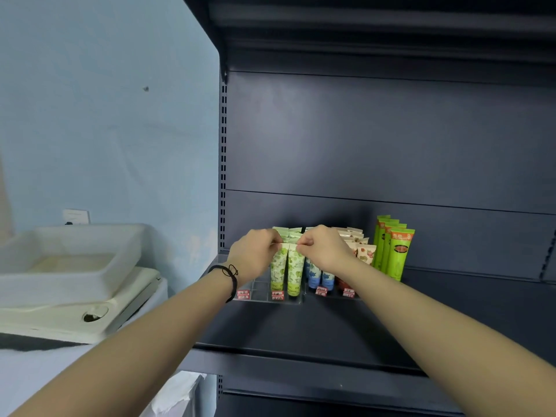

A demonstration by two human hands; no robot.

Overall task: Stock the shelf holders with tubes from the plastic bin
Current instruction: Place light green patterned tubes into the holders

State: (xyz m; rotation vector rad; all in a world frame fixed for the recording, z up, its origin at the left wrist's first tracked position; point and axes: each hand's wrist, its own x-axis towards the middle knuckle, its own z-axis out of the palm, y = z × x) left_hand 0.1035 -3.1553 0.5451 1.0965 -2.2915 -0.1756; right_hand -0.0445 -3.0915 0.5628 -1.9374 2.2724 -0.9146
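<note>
A clear holder with red price tags stands on the dark shelf. Two green leaf-print tubes stand upright at its front. My left hand pinches the crimped top of the left green tube. My right hand pinches the top of the right green tube. More green tubes stand behind them. Blue tubes stand just right of the green ones, partly hidden by my right wrist. Further right are red-flower tubes. The white plastic bin sits to the left.
Tall bright green tubes stand at the right of the holders. The bin rests on a white appliance beside the shelf's left upright. A blue wall lies behind it. An upper shelf overhangs.
</note>
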